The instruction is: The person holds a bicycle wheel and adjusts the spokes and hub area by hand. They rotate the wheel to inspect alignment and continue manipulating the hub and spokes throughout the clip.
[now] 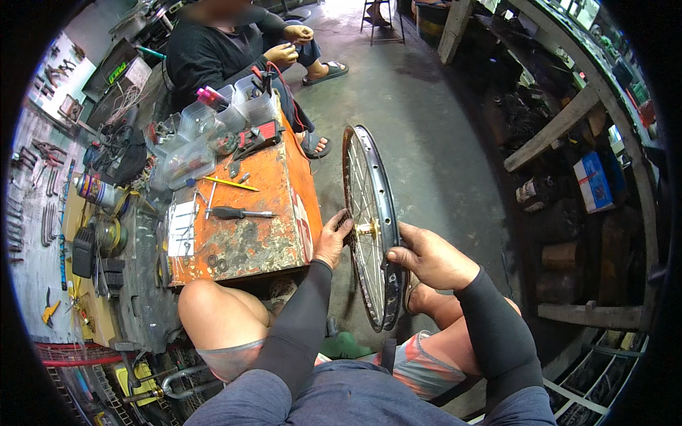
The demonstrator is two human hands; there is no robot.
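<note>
A bicycle wheel rim [386, 186] with thin spokes stands upright between my knees, without a tyre. At its middle is a gold-coloured hub [368, 229]. My left hand [334, 240] is closed on the wheel's left side, near hub height; some fingertips are hidden behind the spokes. From the other side, my right hand [428, 257] grips the dark rim, thumb on the near face and fingers round the outer edge. Black sleeves cover both forearms.
Left of the wheel, an orange worn workbench [273, 234] holds a screwdriver [241, 213], a yellow pencil [231, 184], a paper sheet [182, 231] and clear plastic bins [190, 162]. Another person [213, 57] sits beyond it. Wooden shelving [554, 128] stands right; tools hang far left.
</note>
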